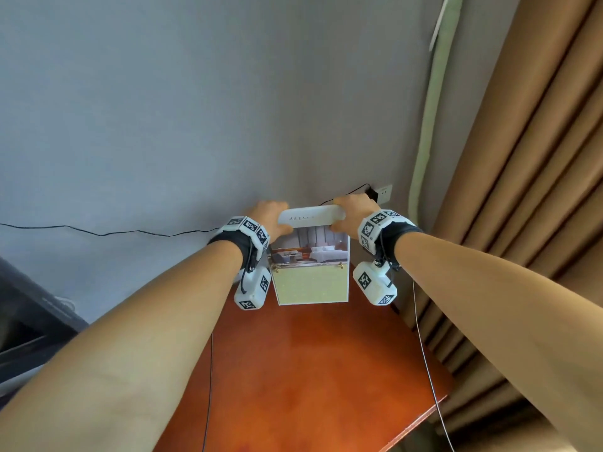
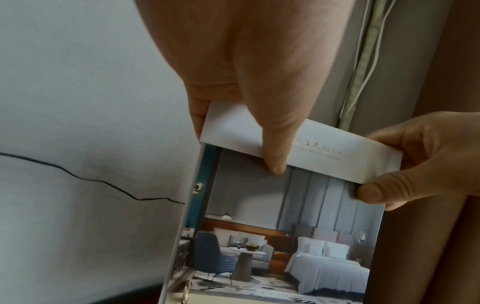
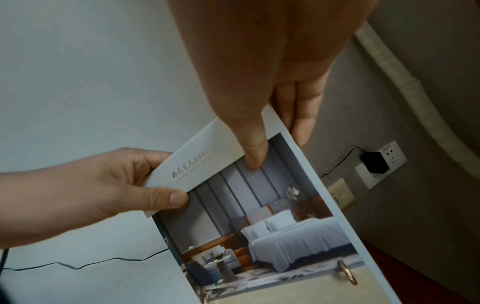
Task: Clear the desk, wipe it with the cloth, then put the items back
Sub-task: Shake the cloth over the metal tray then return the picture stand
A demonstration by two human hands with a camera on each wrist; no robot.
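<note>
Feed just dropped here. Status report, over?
Left hand and right hand both pinching the ring-bound desk calendar above the desk. Nothing in the way.

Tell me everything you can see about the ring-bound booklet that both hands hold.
The booklet is a stiff, card-like flip stand with gold rings joining its pages. Its white top band carries gold lettering; below is a photograph of a hotel bedroom, then a pale yellow-green panel. It hangs roughly upright above the far end of the desk, near the wall. The left hand and the right hand pinch the top corners, thumbs on the front.
</note>
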